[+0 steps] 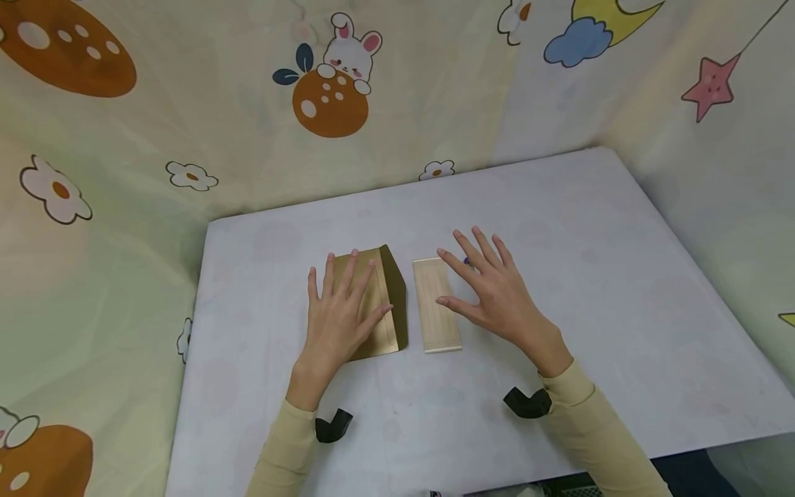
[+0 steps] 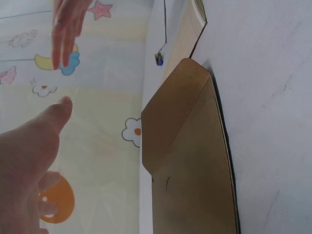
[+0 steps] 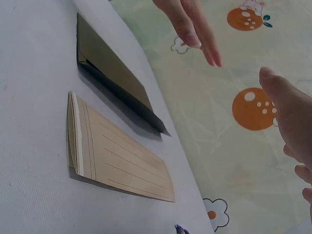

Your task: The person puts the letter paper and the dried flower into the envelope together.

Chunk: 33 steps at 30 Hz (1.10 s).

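Hands flat, fingers spread: my left hand (image 1: pixel 338 310) rests on gold envelope (image 1: pixel 386 304); right hand (image 1: pixel 493 293) hovers just beside folded lined paper (image 1: pixel 438 306); tabletop (image 1: pixel 621 276).

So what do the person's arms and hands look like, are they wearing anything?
Both hands, the left hand and the right hand, are bare: no gloves or rings show. Each arm wears a long, snug, pale yellow-beige sleeve ending at the wrist. Under each wrist sits a small black curved camera mount, the other by the left cuff. No cables or markings are visible.
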### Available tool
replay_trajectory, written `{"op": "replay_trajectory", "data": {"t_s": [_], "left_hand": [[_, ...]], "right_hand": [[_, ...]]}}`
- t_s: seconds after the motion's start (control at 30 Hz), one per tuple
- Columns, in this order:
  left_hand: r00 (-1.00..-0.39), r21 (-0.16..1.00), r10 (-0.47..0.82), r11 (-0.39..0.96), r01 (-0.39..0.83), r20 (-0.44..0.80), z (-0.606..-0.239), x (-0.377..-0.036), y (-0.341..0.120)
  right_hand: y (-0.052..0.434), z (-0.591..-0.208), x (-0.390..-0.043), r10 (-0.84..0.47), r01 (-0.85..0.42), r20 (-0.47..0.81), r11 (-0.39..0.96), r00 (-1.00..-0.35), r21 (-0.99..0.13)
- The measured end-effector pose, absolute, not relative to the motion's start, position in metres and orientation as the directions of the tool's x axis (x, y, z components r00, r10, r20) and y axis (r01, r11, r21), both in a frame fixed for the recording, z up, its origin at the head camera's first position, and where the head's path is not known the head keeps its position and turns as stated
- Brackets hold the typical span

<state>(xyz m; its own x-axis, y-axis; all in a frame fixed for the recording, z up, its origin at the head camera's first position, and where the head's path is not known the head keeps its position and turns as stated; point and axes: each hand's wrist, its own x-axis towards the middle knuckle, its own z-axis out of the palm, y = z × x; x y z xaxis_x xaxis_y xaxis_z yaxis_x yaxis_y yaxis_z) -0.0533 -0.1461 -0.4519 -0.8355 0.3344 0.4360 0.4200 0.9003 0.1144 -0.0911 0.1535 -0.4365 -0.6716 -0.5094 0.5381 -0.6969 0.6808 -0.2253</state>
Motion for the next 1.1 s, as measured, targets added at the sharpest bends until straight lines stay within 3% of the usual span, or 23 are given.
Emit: {"op": "replay_trajectory", "data": {"t_s": [0.27,0.53,1.1], "left_hand": [[-0.874,0.149,0.262,0.926,0.348,0.409,-0.454,-0.052,-0.143],[-0.941,0.209,0.128,0.957,0.200,0.314,-0.460,-0.049,-0.137],[-0.964,0.311,-0.039,0.949,0.046,0.262,-0.483,-0.043,-0.122]], "right_hand": [[0.153,-0.438,-0.091,-0.502,-0.701,0.554,0.675,-0.664,-0.230],[0.152,-0.441,-0.090,-0.499,-0.707,0.558,0.663,-0.663,-0.247],[0.130,-0.462,-0.086,-0.536,-0.727,0.508,0.602,-0.674,-0.330]]}}
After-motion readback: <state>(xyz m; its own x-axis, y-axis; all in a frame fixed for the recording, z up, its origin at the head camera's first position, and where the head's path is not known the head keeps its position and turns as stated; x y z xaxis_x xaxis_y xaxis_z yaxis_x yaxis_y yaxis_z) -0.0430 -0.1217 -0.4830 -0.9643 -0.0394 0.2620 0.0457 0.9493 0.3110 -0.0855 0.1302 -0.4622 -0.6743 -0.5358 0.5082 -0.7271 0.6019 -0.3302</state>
